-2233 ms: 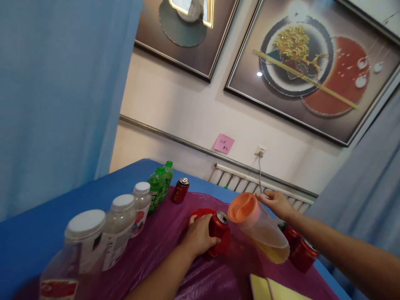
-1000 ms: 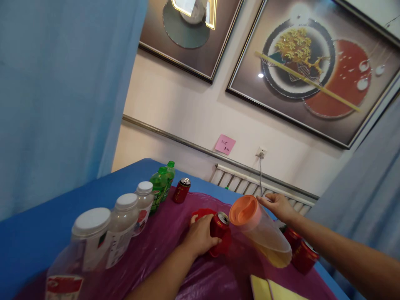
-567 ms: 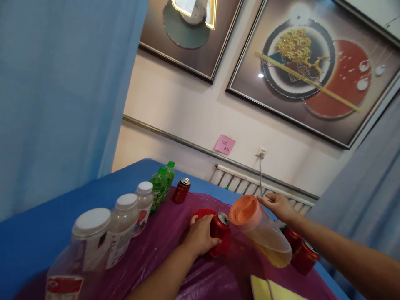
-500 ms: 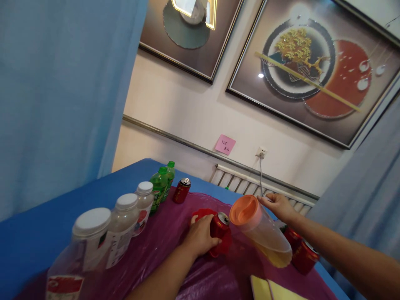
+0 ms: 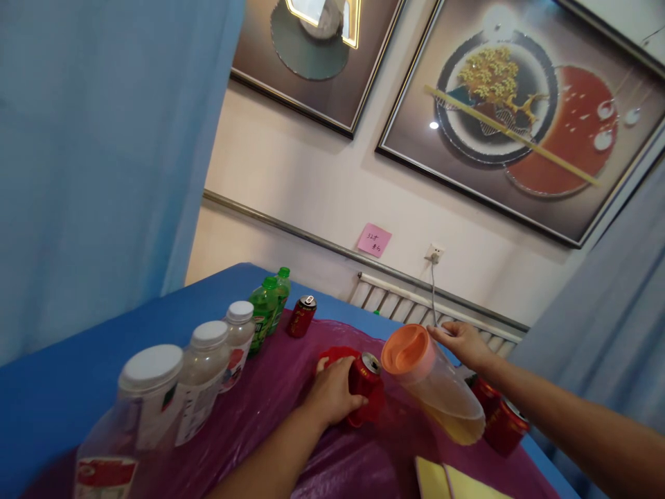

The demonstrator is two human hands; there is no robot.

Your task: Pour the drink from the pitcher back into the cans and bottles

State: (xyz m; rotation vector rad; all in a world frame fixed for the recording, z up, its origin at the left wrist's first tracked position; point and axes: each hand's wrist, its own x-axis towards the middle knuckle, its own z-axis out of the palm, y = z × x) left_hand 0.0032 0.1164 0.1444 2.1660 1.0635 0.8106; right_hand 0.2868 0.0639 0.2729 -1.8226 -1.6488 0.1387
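Observation:
My left hand (image 5: 335, 391) is wrapped round a red drink can (image 5: 366, 374), which stands upright in or over a red dish (image 5: 375, 409). On the right, my right hand (image 5: 462, 344) grips the handle side of a clear plastic pitcher (image 5: 441, 395) with an orange lid (image 5: 408, 350). The pitcher leans left, its lid close to the can's top, and yellowish liquid lies low inside it. Whether any liquid is flowing I cannot make out. My fingers hide most of the pitcher's handle.
White-capped bottles (image 5: 202, 374) and green bottles (image 5: 264, 305) line the left. Another red can (image 5: 302, 317) stands behind, and more red cans (image 5: 503, 423) sit at the right under my forearm. A yellow cloth or pad (image 5: 462, 482) lies in front on purple plastic sheeting (image 5: 264, 423).

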